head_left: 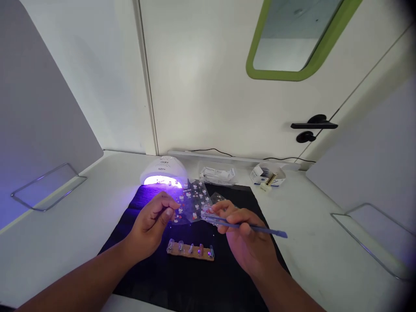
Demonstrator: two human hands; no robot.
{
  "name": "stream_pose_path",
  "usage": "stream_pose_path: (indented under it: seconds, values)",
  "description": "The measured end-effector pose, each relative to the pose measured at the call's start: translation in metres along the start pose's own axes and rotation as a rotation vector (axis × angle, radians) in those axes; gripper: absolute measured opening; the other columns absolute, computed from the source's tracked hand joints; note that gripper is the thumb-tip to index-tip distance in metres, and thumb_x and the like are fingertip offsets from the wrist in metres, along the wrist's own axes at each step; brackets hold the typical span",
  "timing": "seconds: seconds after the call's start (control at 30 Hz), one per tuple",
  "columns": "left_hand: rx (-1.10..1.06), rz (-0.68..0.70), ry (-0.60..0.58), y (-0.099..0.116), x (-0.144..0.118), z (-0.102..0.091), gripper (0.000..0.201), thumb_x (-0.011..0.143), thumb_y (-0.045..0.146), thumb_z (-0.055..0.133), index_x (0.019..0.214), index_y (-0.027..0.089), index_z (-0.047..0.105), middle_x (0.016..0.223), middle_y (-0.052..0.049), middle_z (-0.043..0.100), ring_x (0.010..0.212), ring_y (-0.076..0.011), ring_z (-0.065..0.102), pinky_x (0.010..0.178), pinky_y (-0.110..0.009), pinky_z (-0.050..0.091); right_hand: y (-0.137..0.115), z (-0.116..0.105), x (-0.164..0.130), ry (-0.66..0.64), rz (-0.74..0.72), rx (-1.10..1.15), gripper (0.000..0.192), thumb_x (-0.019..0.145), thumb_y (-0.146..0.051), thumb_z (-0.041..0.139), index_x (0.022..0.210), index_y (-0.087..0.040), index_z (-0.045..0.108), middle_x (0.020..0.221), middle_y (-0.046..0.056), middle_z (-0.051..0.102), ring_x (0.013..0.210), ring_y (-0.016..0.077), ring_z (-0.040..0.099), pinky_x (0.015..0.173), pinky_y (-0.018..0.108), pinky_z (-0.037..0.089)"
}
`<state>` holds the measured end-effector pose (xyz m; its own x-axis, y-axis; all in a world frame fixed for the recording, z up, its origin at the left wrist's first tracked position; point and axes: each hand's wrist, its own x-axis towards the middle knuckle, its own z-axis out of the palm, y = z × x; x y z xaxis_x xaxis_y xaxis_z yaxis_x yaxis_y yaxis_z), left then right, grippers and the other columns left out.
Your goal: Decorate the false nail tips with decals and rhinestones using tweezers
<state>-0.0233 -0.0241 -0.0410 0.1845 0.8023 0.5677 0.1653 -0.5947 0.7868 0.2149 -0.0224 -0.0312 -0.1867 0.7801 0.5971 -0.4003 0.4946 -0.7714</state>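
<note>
My left hand [155,223] is closed in a pinch beside a clear sticker sheet [195,197] with small cartoon cat prints. What its fingertips hold, if anything, is too small to make out. My right hand [248,234] grips blue-grey tweezers [271,231], their thin tips pointing left over the sheet's lower part. Another clear printed sheet [218,198] lies partly hidden behind my right fingers. Below both hands, a brown strip [185,251] bears several nail tips, clear, pinkish and bluish, in a row on the black mat [182,281].
A white nail lamp [164,167] glows purple at the back left. Behind the mat stand a clear tray [217,174] with white packets and a small white box [258,173]. A pale bottle with a gold cap [267,185] leans there. Wire stands [48,186] flank the table.
</note>
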Motion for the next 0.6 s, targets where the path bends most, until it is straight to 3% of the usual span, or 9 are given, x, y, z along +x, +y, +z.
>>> stream_pose_path:
  seconds: [0.13,0.4,0.6]
  values:
    - [0.012,0.022,-0.041,-0.005,-0.003,0.004,0.019,0.102,0.021,0.049,0.106,0.027,0.067,0.086,-0.002,0.057,0.078,-0.0152,0.055,0.071,-0.028,0.046,0.013,0.005,-0.013,-0.02,0.0,-0.021,0.017,0.093,-0.042,0.066,0.097,-0.033,0.079,0.072,0.003,0.074,0.093,0.0237,0.066,0.088,0.042,0.053]
    - [-0.094,0.028,-0.139,-0.003,-0.008,0.008,0.015,0.097,0.027,0.059,0.111,0.025,0.063,0.092,-0.004,0.058,0.08,-0.0158,0.056,0.072,-0.028,0.052,0.009,0.012,-0.021,-0.018,-0.057,-0.055,0.017,0.094,-0.039,0.063,0.1,-0.032,0.078,0.07,0.004,0.071,0.081,0.0246,0.066,0.081,0.044,0.055]
    - [-0.144,0.045,-0.177,0.0,-0.009,0.012,0.038,0.086,0.023,0.075,0.122,0.027,0.063,0.093,-0.003,0.062,0.074,-0.0131,0.061,0.067,-0.025,0.057,0.008,0.011,-0.02,0.002,-0.084,-0.103,0.017,0.095,-0.038,0.064,0.1,-0.031,0.078,0.07,0.004,0.071,0.08,0.0243,0.066,0.08,0.043,0.055]
